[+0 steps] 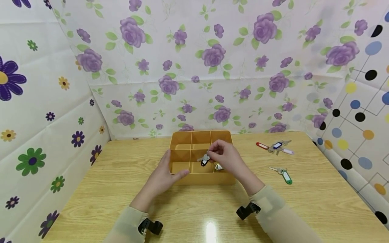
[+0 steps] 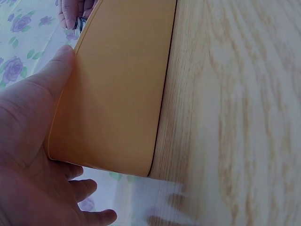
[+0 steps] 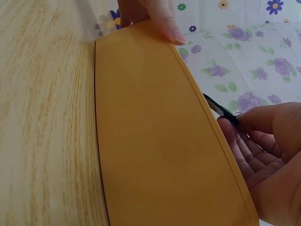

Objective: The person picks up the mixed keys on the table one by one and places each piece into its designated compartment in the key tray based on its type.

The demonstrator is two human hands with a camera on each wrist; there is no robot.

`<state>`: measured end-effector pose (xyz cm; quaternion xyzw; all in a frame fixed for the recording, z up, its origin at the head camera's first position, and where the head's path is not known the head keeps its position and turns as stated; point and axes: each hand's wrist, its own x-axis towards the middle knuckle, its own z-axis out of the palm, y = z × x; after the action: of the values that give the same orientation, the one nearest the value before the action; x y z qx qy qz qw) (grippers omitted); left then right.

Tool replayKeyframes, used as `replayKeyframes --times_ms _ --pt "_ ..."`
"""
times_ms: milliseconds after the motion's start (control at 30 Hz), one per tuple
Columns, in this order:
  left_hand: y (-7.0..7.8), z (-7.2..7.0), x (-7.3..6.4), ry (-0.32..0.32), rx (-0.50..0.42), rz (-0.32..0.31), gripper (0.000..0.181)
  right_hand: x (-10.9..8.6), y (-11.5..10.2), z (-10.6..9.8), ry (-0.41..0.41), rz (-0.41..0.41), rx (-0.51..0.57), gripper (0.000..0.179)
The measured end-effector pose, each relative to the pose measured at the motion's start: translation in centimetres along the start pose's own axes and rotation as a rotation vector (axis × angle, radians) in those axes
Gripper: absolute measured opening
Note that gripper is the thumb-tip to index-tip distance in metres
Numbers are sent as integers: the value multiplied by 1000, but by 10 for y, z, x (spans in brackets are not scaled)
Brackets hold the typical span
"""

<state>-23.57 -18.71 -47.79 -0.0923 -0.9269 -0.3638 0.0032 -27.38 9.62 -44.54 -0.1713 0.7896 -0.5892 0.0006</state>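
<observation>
One silver metal key with a black tag [image 1: 205, 159], held over an orange-yellow plastic box of six compartments [image 1: 202, 179].

Right hand's grip [image 1: 227, 158]: thumb and fingertips pinch the key above the front-middle compartment. Left hand's grip [image 1: 162, 176]: holding nothing, fingers extended along the box's left side, thumb touching its front rim at the left. A small shiny silver item [image 1: 218, 167], partly hidden by the right hand, lies in the front-right compartment. On the pale wood-grain worktop [image 1: 188, 212], to the right, keys with red [image 1: 262, 145], blue [image 1: 277, 145] and lilac [image 1: 288, 152] plastic tags lie grouped; nearer the viewer lies a silver key with a green tag [image 1: 286, 177].
</observation>
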Motion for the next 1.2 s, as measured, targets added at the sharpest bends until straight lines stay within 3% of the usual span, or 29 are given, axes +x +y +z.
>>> replayKeyframes --times_ms 467,967,1200 --pt "-1 1 0 -4 -7 -1 125 1 4 1 -2 -14 -73 7" --pt "-1 0 0 -14 0 -14 129 -3 -3 -3 -13 -18 -67 13" --pt "1 -1 -1 -15 -5 -11 132 -6 -7 -5 -17 -15 -83 25"
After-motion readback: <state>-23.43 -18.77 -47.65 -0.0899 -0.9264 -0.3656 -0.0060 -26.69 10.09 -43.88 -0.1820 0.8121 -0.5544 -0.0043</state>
